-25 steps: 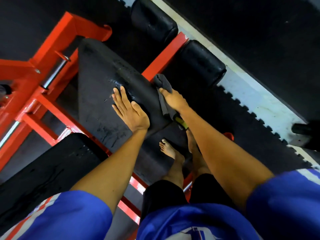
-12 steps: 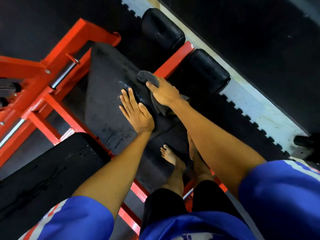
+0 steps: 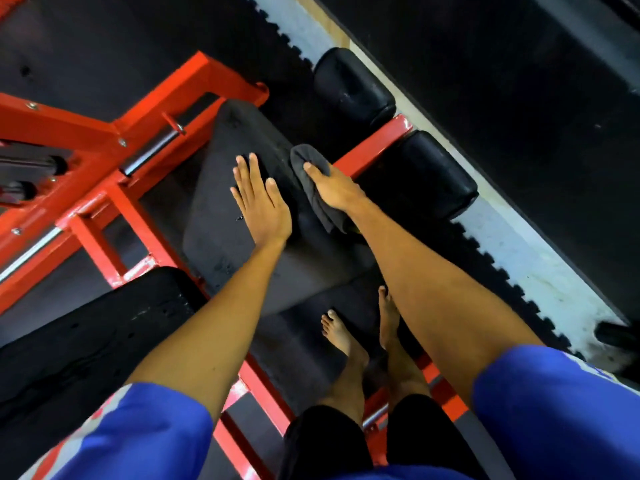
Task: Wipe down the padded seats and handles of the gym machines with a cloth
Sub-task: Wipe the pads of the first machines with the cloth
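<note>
A red steel frame (image 3: 104,140) is seen at the left, with a long black bench pad (image 3: 86,341) below it. On the sloped seat pad (image 3: 221,209) the left hand (image 3: 261,202) is laid flat, fingers straight. At the pad's right edge the grey cloth (image 3: 313,181) is pressed under the right hand (image 3: 334,188); its fingers are hidden, so a grip cannot be told. Two roller pads (image 3: 422,174) stand close at the right.

Blue short sleeves (image 3: 149,434) striped white, black shorts (image 3: 322,445), bare feet (image 3: 343,337).
</note>
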### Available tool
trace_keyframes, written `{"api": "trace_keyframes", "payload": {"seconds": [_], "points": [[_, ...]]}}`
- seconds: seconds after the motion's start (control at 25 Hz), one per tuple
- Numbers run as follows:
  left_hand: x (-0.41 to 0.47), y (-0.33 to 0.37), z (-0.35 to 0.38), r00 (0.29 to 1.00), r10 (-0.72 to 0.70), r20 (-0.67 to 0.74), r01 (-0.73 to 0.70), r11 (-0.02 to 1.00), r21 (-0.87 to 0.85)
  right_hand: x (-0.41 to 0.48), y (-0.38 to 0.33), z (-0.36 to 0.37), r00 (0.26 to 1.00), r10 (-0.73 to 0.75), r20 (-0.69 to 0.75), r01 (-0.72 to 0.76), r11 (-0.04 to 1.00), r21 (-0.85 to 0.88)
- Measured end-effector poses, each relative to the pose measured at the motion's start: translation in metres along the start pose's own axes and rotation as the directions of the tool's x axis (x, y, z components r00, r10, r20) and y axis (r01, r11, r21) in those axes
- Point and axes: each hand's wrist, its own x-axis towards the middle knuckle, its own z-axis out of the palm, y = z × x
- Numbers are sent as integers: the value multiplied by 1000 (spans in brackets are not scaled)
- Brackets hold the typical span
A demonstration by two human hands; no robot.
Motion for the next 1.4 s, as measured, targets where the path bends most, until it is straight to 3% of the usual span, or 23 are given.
{"api": "trace_keyframes", "payload": {"seconds": [0.04, 0.12, 0.24, 0.32, 0.4, 0.48, 0.6, 0.68, 0.76, 0.88, 1.16, 1.4], "points": [[9, -1, 0, 1000, 6, -9, -6, 1000, 10, 2, -3, 2, 999, -31, -14, 30, 999, -13], [20, -4, 0, 1000, 12, -27, -12, 1000, 4, -24, 6, 6, 970, -239, -48, 228, 958, -174], [23, -7, 6, 998, 5, -67, -5, 1000, -7, -72, 50, 9, 815, -579, -19, 524, 751, -402], [22, -5, 7, 995, 7, -95, -7, 1000, 4, -57, 61, 8, 844, -536, -19, 500, 798, -336], [22, -4, 7, 993, 20, -113, -18, 1000, 15, -20, 32, 6, 937, -349, -21, 342, 928, -150], [21, -6, 8, 991, 36, -126, -34, 999, 19, 20, -10, 6, 963, -269, -6, 268, 962, -52], [24, -12, 10, 992, 33, -120, -32, 999, 5, 36, -47, 13, 933, -361, -17, 349, 913, -209], [24, -15, 10, 994, 37, -98, -33, 998, 45, 6, -28, 20, 848, -530, -18, 474, 773, -421], [25, -15, 10, 995, 31, -90, -23, 996, 90, -34, 8, 22, 776, -630, 10, 543, 660, -519], [24, -13, 11, 995, 19, -100, -14, 999, 46, -58, 32, 19, 800, -600, -8, 514, 692, -507], [24, -14, 11, 992, 11, -127, -12, 1000, -5, 37, -53, 18, 837, -547, 3, 510, 780, -362], [22, -11, 11, 991, 31, -132, -33, 999, -15, -58, 31, 8, 779, -626, 29, 579, 701, -417]]}}
